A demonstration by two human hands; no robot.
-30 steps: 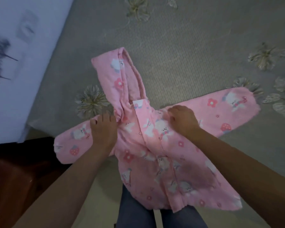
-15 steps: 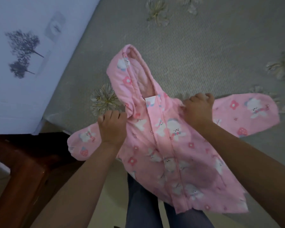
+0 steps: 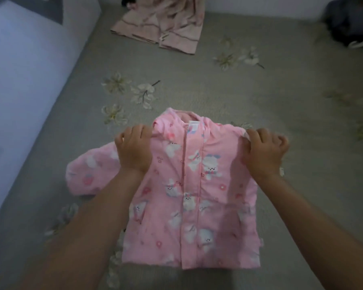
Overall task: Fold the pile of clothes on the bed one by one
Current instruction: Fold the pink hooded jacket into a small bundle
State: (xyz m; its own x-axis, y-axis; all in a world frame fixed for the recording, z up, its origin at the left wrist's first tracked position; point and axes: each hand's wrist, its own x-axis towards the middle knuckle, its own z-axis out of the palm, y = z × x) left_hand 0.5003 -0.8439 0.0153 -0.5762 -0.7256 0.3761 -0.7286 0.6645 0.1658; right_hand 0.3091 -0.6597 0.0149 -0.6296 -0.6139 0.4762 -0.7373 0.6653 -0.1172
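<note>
jacket (image 3: 194,197) shoulders gripped by left hand (image 3: 134,150), right hand (image 3: 263,152) fingers.

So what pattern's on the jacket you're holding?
Pink jacket with white bunnies and small flowers, in the head view.

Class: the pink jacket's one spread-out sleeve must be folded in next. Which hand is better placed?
Left. The left hand grips the shoulder beside the sleeve; the right hand holds the jacket's opposite shoulder.

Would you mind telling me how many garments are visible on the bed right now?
3: a pink jacket held at the near edge, a beige garment at the far side, and a dark one in the far right corner. That blurred dark heap may hide more.
</note>
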